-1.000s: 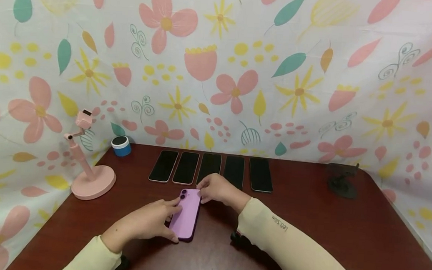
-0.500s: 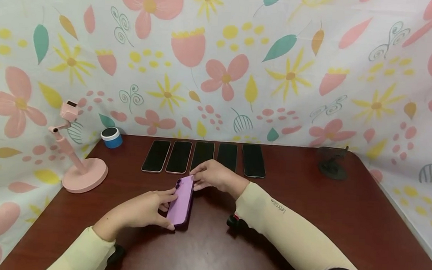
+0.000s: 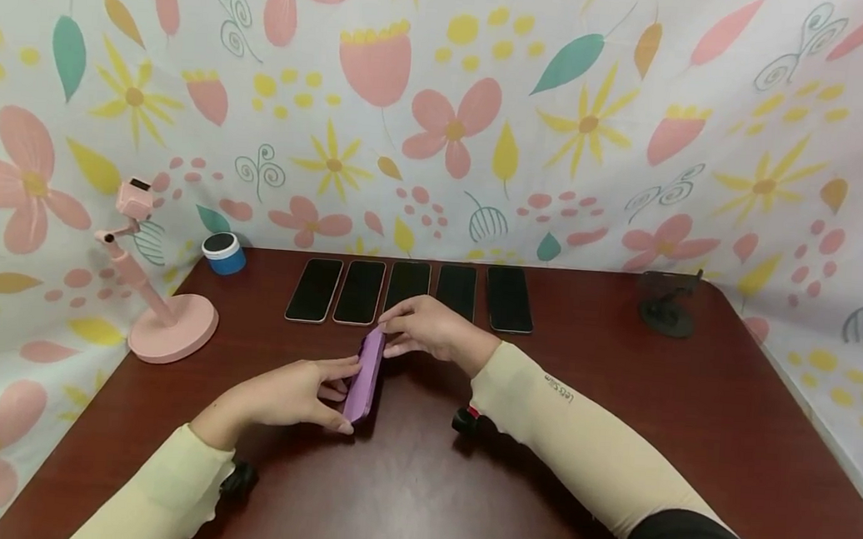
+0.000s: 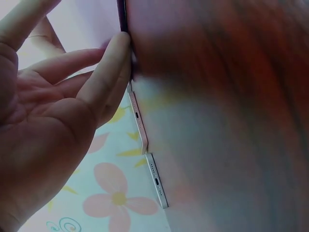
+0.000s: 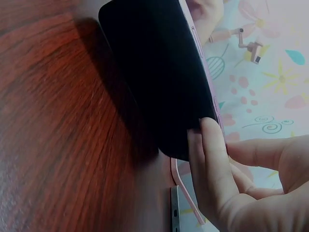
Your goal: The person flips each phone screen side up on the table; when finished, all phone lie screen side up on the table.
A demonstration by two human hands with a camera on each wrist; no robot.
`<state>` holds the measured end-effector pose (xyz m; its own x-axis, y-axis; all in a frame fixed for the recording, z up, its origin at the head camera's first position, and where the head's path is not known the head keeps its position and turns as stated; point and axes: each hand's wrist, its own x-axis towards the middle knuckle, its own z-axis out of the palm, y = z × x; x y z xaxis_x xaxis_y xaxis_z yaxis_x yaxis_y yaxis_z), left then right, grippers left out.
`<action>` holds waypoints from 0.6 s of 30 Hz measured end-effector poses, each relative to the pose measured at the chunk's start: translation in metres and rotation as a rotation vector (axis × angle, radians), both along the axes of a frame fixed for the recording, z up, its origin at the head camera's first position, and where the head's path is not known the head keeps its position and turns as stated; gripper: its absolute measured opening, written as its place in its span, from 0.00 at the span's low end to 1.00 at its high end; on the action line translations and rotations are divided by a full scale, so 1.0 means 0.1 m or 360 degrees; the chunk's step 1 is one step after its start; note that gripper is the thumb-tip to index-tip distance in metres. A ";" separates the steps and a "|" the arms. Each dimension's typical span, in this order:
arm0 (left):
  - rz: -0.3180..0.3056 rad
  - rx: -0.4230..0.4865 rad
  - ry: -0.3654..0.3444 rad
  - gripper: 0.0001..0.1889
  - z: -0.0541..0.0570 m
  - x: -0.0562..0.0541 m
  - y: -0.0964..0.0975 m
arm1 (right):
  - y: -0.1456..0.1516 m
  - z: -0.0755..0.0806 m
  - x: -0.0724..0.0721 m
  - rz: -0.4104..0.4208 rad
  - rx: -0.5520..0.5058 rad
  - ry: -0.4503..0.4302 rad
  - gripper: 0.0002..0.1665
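Note:
A purple smartphone [image 3: 365, 382] is tipped up on one long edge over the table, its back towards the left. My left hand [image 3: 280, 392] holds it from the left, with the thumb at the near end and fingertips along its lower side. At the far end, the thumb and fingers of my right hand [image 3: 435, 328] pinch the top corner. The right wrist view shows the phone's dark screen [image 5: 154, 63], with fingertips of the right hand [image 5: 241, 179] on the glass and the thumb behind. In the left wrist view, fingers of the left hand [image 4: 53, 116] meet the phone's edge.
Several dark-screened phones lie in a row at the back, from the leftmost phone [image 3: 314, 290] to the rightmost phone [image 3: 509, 300]; the right hand overlaps the middle ones. A pink stand [image 3: 172, 326] and blue jar [image 3: 225, 253] stand left, a dark stand [image 3: 665, 307] right. Patterned cloth [image 3: 556, 211] hangs behind.
The purple phone has turned from lying nearly flat, back up, to standing steeply on its edge. Both hands have kept their hold while it tilted. The head view has shifted slightly.

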<state>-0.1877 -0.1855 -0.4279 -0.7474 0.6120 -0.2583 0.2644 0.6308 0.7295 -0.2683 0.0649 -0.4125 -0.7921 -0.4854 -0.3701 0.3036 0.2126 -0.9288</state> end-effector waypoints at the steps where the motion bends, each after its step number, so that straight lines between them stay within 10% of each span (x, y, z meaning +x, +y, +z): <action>1: 0.0005 0.0014 -0.0020 0.53 0.00 -0.01 0.00 | 0.00 0.01 0.00 -0.0006 -0.0001 -0.0006 0.24; 18: 0.0104 0.0105 -0.0172 0.47 0.04 -0.04 0.01 | -0.08 0.05 -0.02 -0.0057 -0.0035 -0.0027 0.24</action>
